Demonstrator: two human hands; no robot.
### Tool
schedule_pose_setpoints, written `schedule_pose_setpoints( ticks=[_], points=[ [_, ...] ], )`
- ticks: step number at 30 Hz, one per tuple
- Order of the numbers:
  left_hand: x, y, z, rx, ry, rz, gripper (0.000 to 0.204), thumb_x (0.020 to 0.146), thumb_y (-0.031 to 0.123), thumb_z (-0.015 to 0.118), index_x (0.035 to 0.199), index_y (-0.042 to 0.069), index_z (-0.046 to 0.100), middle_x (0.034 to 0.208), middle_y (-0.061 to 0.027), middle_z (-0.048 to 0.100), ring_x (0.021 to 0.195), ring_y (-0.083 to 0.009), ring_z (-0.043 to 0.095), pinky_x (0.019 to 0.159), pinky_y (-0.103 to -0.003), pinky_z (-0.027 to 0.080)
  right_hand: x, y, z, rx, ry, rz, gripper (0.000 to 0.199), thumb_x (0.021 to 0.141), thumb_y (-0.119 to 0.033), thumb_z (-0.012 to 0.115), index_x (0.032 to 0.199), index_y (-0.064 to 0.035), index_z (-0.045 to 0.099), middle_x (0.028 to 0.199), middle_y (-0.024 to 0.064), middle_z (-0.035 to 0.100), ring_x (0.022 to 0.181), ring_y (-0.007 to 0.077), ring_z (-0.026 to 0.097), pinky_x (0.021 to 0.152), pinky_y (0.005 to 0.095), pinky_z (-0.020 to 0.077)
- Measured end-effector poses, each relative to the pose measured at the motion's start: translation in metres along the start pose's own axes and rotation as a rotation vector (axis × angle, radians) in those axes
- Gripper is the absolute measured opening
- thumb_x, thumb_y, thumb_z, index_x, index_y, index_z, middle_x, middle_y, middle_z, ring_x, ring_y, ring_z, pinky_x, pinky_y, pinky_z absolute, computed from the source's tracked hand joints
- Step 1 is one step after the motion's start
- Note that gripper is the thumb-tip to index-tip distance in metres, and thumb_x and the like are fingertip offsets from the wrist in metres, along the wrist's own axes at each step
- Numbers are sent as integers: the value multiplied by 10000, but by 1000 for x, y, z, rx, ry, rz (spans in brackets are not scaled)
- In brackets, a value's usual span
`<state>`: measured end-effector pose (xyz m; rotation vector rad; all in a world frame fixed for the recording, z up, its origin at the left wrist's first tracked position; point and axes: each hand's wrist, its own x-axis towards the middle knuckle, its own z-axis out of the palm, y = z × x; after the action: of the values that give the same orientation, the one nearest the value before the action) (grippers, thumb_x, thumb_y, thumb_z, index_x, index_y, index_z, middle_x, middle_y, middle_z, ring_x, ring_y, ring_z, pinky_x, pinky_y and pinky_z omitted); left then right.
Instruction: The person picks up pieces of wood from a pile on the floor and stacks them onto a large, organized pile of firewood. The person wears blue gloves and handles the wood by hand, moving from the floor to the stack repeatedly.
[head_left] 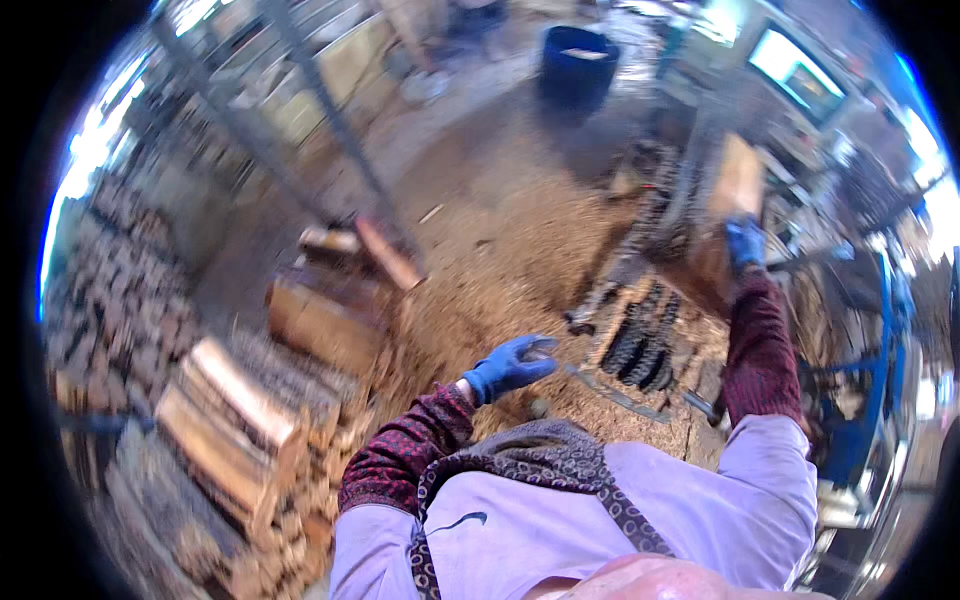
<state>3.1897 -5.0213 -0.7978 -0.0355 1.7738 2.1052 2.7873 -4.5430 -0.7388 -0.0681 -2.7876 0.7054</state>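
Note:
My right hand [745, 243], in a blue glove, reaches forward and grips the near end of a long, pale piece of wood [738, 175]. The wood lies on a machine bed [695, 262] dusted with brown sawdust; motion blurs it. My left hand [508, 369], also in a blue glove with a greyish palm, hangs in front of my body above the sawdust. Its fingers are loosely bent and apart, and no thing shows in them. Patterned dark red sleeves cover both forearms.
Split logs [225, 435] are stacked at the lower left, with more cut wood [330, 320] beyond. A dark blue barrel [577, 70] stands at the back. Coiled dark metal parts [645, 338] lie beside the machine. A blue metal frame [870, 375] rises on the right. Sawdust [490, 270] covers the floor.

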Motion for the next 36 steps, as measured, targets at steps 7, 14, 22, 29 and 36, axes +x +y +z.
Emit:
schedule_pose_setpoints(
  ticks=[7,14,22,29,36],
  points=[
    [-227,-179,-111,-448,648,-519,504,933,405,710,1330,124,582,1146,-54,679,884,-171,650,738,-327,541,12,29,-19,-680,-135,-82,637,1013,-524,389,1374,-33,577,1373,253,566,1246,404,542,1057,471,417],
    [-287,-273,-203,-998,744,-499,331,948,402,682,1139,146,598,1016,-76,626,739,-189,589,597,-330,509,-135,-73,52,-977,296,-202,652,966,-574,528,1371,-64,572,1407,175,574,1283,401,534,1113,514,393],
    [-252,-304,-311,-974,722,-605,483,932,466,681,1278,154,552,1114,-109,637,734,-197,601,649,-388,531,-407,-413,298,53,-994,-455,724,893,-393,746,1422,27,486,1375,247,570,1290,357,538,1087,410,419],
    [-222,-374,-381,-1444,1020,-522,614,908,527,678,1436,263,509,1394,-107,543,1058,-296,634,919,-457,534,-443,-611,630,318,-1366,-544,931,806,-495,817,1480,22,436,1496,229,486,1371,320,488,1134,382,392],
    [-158,-398,-418,-2136,1391,45,523,875,462,736,1303,178,636,1267,-69,662,1200,-312,598,1044,-519,470,-526,-700,711,70,-1269,-702,1220,698,-592,850,1557,25,240,1490,277,452,1394,379,448,1145,412,377]
  ],
)
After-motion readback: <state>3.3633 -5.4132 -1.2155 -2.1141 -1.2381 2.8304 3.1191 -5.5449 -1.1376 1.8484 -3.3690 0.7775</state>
